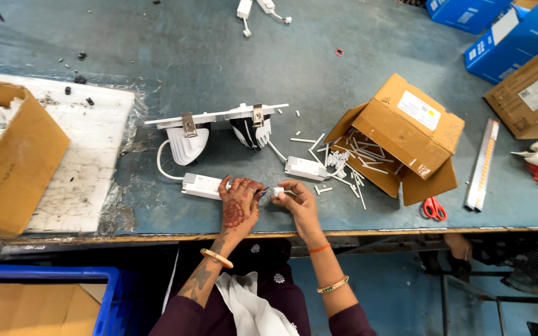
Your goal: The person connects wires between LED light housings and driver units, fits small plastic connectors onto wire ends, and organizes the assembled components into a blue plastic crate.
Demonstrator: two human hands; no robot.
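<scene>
- Hands meet at the near edge of our table (219,56): our left hand (239,202) and right hand (298,202) each pinch a small white connector (278,192) between the fingertips.
- Just left of it lies a white driver box (202,185), touching our left hand.
- Beyond stand two white light fittings (216,127); an open cardboard box (406,134) spills white tubes to the right, red scissors (434,208) near it.

Tipped cardboard box (406,134) spilling white tubes, red scissors (434,208), blue boxes (505,31), blue crate (104,292)
</scene>
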